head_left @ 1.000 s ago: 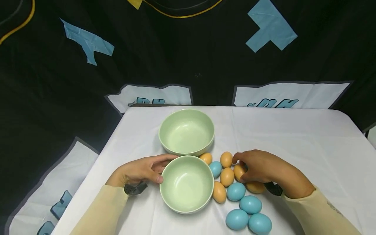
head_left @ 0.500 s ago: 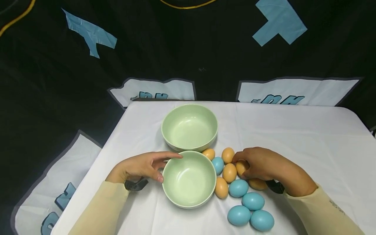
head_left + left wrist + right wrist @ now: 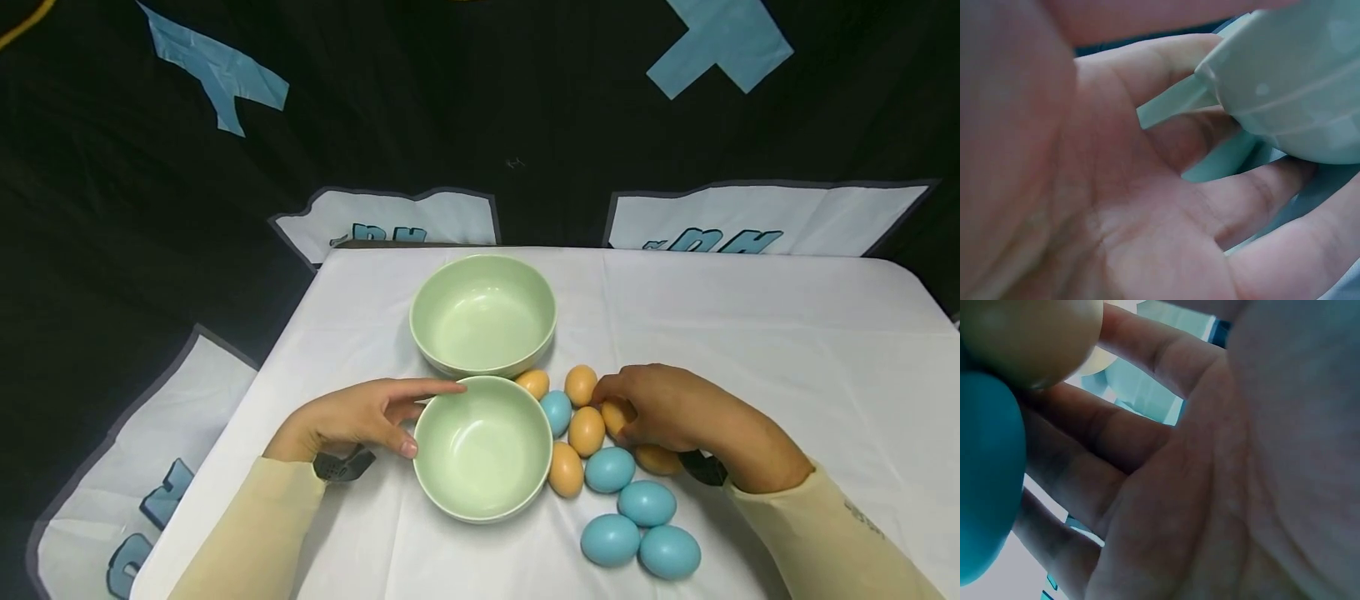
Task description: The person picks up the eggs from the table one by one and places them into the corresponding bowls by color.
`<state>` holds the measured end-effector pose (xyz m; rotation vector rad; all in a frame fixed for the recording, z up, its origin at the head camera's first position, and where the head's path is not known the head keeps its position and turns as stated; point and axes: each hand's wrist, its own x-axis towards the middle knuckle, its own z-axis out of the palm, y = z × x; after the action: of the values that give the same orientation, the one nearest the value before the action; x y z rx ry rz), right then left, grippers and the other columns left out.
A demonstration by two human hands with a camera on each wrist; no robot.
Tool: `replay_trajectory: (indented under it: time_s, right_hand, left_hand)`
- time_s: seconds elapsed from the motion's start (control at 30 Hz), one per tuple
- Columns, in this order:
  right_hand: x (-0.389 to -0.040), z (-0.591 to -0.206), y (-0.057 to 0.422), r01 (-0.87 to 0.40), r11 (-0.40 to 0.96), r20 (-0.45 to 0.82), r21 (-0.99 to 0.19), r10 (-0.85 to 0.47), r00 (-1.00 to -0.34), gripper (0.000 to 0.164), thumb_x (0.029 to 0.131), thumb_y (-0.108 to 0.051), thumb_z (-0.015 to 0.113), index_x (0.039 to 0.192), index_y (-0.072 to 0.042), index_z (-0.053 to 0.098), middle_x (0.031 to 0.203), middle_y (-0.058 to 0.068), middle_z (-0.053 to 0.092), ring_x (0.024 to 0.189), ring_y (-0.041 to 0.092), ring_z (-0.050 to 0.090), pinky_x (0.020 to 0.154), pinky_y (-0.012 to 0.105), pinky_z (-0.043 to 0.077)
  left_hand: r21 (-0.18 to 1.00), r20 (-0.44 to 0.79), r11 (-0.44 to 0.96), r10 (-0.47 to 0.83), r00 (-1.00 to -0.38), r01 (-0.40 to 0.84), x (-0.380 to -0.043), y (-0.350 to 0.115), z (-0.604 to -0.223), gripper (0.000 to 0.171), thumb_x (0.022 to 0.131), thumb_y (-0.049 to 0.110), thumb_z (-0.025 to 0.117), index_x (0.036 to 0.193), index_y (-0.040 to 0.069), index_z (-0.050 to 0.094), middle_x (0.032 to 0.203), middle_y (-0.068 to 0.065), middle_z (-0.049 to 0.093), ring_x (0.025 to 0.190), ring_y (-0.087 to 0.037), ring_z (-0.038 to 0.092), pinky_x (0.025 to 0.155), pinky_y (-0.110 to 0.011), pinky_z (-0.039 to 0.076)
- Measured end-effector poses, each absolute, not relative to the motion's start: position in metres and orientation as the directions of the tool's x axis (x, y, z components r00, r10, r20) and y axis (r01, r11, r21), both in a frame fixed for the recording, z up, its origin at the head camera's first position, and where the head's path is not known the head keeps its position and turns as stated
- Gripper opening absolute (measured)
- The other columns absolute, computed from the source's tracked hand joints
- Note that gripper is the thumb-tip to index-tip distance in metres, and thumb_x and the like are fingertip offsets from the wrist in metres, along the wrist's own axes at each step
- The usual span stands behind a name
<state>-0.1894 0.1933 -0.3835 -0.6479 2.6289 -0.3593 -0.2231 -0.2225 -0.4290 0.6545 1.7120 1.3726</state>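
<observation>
My left hand (image 3: 360, 421) rests at the left side of the near pale green bowl (image 3: 483, 450). Its index finger lies over the rim, its thumb is at the bowl's side, and in the left wrist view the other fingers reach along the bowl's outer wall (image 3: 1291, 81). My right hand (image 3: 667, 408) curls from above around an orange egg (image 3: 613, 419), hiding part of it. That orange egg (image 3: 1035, 337) shows at the fingers in the right wrist view, beside a blue egg (image 3: 988, 481). Another orange egg (image 3: 657, 459) lies beneath the wrist.
A larger pale green bowl (image 3: 483, 317) stands right behind the near one. Right of the bowls, several orange eggs and blue eggs (image 3: 647, 503) lie clustered on the white tablecloth (image 3: 787, 333). A black curtain (image 3: 420, 100) hangs beyond the table.
The head view has tilted down, so the scene sits higher. My left index finger has slid slightly farther over the near bowl's rim. The right hand stays at the same orange egg.
</observation>
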Motion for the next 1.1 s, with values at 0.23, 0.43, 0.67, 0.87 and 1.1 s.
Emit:
replay_trajectory:
  time_s: [0.23, 0.43, 0.67, 0.87, 1.1]
  right_hand:
    - [-0.1901, -0.3843, 0.1916, -0.402, 0.846, -0.295, -0.350, -0.507, -0.810, 0.037, 0.083, -0.018, 0.089, 0.114, -0.030, 0.073, 0.093, -0.008, 0.062, 0.084, 0.013, 0.055, 0.077, 0.034, 0.047]
    - [-0.1888, -0.3850, 0.1892, -0.400, 0.845, -0.291, -0.356, -0.507, -0.811, 0.037, 0.083, -0.017, 0.089, 0.114, -0.026, 0.072, 0.095, -0.006, 0.061, 0.083, 0.013, 0.055, 0.076, 0.032, 0.048]
    - [-0.1886, -0.3843, 0.1884, -0.397, 0.848, -0.287, -0.352, -0.502, -0.816, 0.038, 0.081, -0.019, 0.092, 0.113, -0.025, 0.072, 0.094, -0.006, 0.061, 0.083, 0.013, 0.055, 0.075, 0.032, 0.048]
    - [-0.1881, -0.3826, 0.1873, -0.386, 0.856, -0.289, -0.344, -0.487, -0.824, 0.039, 0.080, -0.021, 0.092, 0.114, -0.024, 0.072, 0.091, -0.007, 0.061, 0.082, 0.013, 0.055, 0.075, 0.032, 0.048]
    - [-0.1881, -0.3808, 0.1868, -0.397, 0.857, -0.272, -0.329, -0.488, -0.829, 0.042, 0.080, -0.024, 0.093, 0.116, -0.023, 0.071, 0.095, -0.008, 0.064, 0.085, 0.014, 0.055, 0.078, 0.033, 0.048]
  left_hand:
    - [0.962, -0.262, 0.265, 0.808, -0.528, -0.073, -0.2231, -0.2230, -0.4288, 0.085, 0.086, 0.008, 0.085, 0.160, 0.023, 0.046, 0.165, -0.008, 0.044, 0.138, -0.030, 0.057, 0.103, -0.032, 0.055]
    - [0.967, -0.245, 0.244, 0.824, -0.512, -0.070, -0.2232, -0.2226, -0.4306, 0.084, 0.087, 0.006, 0.083, 0.160, 0.021, 0.045, 0.165, -0.008, 0.043, 0.136, -0.030, 0.058, 0.103, -0.035, 0.056]
    - [0.968, -0.243, 0.237, 0.830, -0.501, -0.078, -0.2234, -0.2238, -0.4311, 0.084, 0.088, 0.007, 0.082, 0.161, 0.019, 0.044, 0.164, -0.011, 0.043, 0.137, -0.027, 0.057, 0.103, -0.034, 0.056]
    - [0.969, -0.244, 0.233, 0.832, -0.499, -0.086, -0.2231, -0.2237, -0.4315, 0.083, 0.088, 0.007, 0.082, 0.161, 0.020, 0.044, 0.165, -0.010, 0.042, 0.138, -0.026, 0.056, 0.104, -0.034, 0.055]
    - [0.968, -0.246, 0.232, 0.826, -0.507, -0.092, -0.2218, -0.2245, -0.4306, 0.084, 0.087, 0.010, 0.083, 0.161, 0.020, 0.044, 0.163, -0.011, 0.044, 0.138, -0.028, 0.057, 0.104, -0.035, 0.055]
